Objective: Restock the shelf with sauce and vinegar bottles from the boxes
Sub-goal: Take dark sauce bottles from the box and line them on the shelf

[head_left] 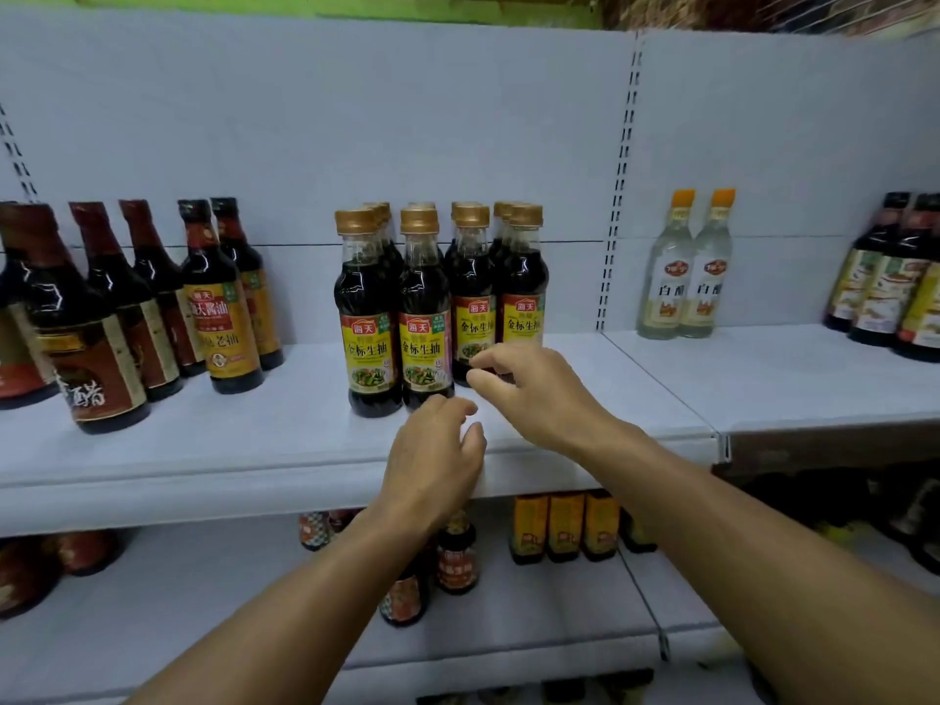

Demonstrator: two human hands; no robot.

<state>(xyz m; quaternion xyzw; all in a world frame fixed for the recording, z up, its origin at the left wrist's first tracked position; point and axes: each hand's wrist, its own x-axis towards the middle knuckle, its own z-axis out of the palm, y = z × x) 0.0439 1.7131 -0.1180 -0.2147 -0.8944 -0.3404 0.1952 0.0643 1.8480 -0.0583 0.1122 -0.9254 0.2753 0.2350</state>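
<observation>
Several gold-capped soy sauce bottles (422, 307) with yellow labels stand grouped at the middle of the white shelf (254, 440). My left hand (432, 460) hovers over the shelf's front edge just below the front bottles, fingers loosely curled and holding nothing. My right hand (529, 389) is raised in front of the right-hand bottles of the group, fingers bent and relaxed, with nothing in it. Neither hand plainly touches a bottle. No box is in view.
Dark vinegar and sauce bottles (224, 307) line the shelf's left part. Two white vinegar bottles (686, 272) stand on the adjoining shelf section, with dark bottles (895, 282) at far right. Small jars (458, 557) and yellow-labelled bottles (564, 526) sit on the lower shelf.
</observation>
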